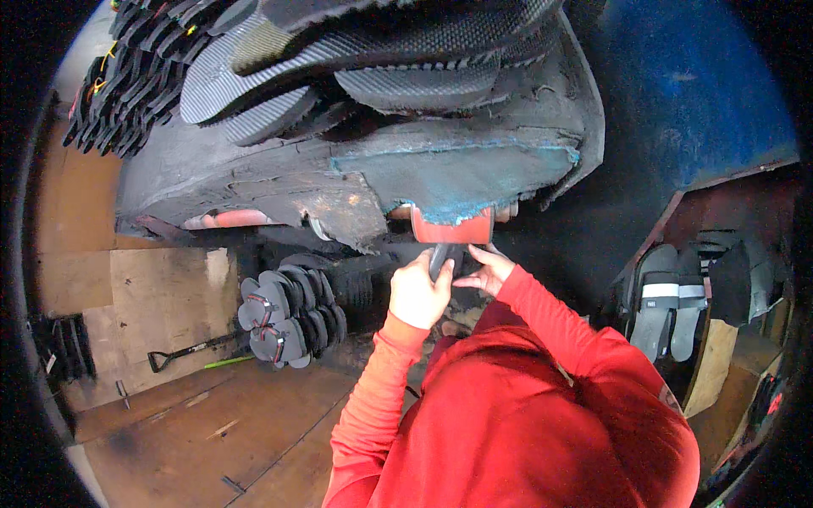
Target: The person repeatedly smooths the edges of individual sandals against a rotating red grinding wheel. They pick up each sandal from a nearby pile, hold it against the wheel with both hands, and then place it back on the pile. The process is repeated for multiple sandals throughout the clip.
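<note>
My left hand point(418, 294) is closed around a dark handle point(441, 256); my right hand point(483, 269) rests fingers on it, just beside. Handle meets a red block point(451, 227) under the worn table edge point(440, 173). Soles point(373, 59) heaped above; sandal bundle point(288, 317) on floor, left.

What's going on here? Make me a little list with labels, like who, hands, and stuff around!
who: a person in a red long-sleeved top, seen from above
left hand: closed around a dark handle
right hand: fingers spread, touching the handle's other side
tool: red wide-bladed piece on top of the handle, against a worn black and blue sheet
above: black sandal soles piled up
left side: bundle of flip-flops, a shovel on the wooden floor
right side: grey slides
</note>
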### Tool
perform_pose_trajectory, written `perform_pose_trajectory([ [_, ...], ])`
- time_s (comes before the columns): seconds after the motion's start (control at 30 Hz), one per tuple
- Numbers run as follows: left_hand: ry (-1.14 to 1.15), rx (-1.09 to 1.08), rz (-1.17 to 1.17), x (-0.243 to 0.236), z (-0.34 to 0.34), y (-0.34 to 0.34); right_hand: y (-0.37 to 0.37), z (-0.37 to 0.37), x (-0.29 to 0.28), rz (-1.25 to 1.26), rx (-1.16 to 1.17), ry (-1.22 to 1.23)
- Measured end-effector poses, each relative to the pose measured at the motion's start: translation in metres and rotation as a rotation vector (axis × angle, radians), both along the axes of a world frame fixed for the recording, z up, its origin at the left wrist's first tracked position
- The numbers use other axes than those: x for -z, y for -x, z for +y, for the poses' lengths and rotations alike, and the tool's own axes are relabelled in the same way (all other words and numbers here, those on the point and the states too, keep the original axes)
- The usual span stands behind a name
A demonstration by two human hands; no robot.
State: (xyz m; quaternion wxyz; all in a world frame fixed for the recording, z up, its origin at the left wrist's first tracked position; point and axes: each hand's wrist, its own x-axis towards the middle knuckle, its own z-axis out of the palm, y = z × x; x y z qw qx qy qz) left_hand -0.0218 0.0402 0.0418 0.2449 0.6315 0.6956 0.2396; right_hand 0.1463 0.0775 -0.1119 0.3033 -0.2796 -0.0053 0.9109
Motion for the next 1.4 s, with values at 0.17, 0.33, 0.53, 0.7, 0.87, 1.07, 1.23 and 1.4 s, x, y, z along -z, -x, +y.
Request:
perform_pose_trajectory([
  [0.17, -0.075, 0.000, -0.028, -0.033, -0.017, 0.005, 0.010, -0.004, -0.022, 0.036, -0.018, -0.007],
  [0.33, -0.092, 0.012, -0.017, -0.072, -0.043, 0.007, 0.018, -0.021, -0.051, 0.077, -0.001, -0.020],
  [0.53, -0.064, -0.075, -0.086, -0.097, -0.106, 0.012, 0.018, -0.054, -0.082, 0.000, -0.054, -0.136],
  [0.7, -0.059, -0.088, -0.096, -0.139, -0.124, 0.004, 0.021, -0.060, -0.104, 0.102, -0.152, -0.227],
  [0.87, -0.110, -0.002, -0.094, -0.081, -0.062, -0.001, 0.021, -0.011, -0.080, -0.100, -0.102, -0.248],
  [1.07, -0.144, -0.120, -0.155, -0.051, -0.161, 0.017, 0.019, -0.050, -0.061, -0.048, -0.132, -0.299],
  [1.23, 0.133, -0.258, -0.283, -0.003, -0.217, 0.024, 0.024, -0.064, -0.055, -0.456, -0.073, -1.067],
  [1.4, 0.084, -0.204, -0.609, 0.051, -0.137, 0.015, 0.011, -0.059, -0.036, -0.921, -0.134, -1.474],
])
